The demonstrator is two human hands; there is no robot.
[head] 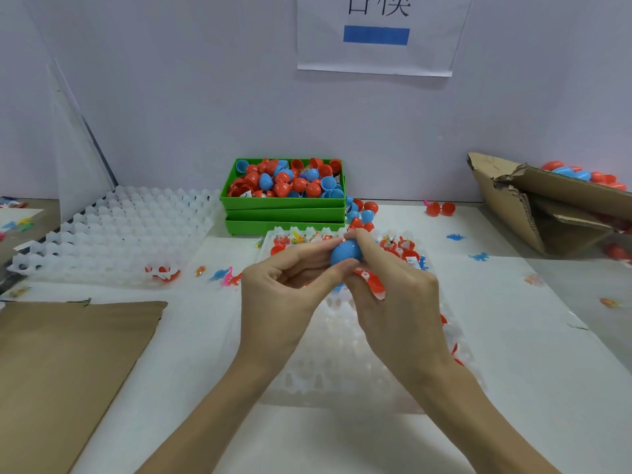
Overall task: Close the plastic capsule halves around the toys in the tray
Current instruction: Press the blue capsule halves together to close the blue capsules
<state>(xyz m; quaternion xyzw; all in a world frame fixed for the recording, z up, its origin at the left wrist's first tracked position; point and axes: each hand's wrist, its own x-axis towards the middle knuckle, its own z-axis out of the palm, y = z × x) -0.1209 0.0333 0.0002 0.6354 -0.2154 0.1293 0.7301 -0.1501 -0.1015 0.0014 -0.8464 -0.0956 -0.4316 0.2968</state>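
Blue plastic capsule (346,252), round and smooth, sits pinched between both hands above the far end of the white moulded plastic tray (345,340). The left hand (284,285) comes in from the left, its thumb and fingers curled onto the capsule's left side. The right hand (393,285) grips it from the right, fingers wrapped over the top and thumb pressing beneath; a red capsule half (371,283) shows under this hand's fingers, though whether the hand holds it or it merely lies in the tray cannot be told. Along the tray's far rows lie red halves with small colourful toys (393,242) in them.

Just beyond the tray stands a stack of green plastic bins (284,203), the top one heaped with red and blue capsule halves. A second white moulded tray (116,230) lies to the left. A torn brown cardboard box (533,213) holding more capsules stands at the right, and a flat brown cardboard sheet (68,364) lies near left. Small blue dinosaur figures (478,257) dot the white tabletop (513,354).
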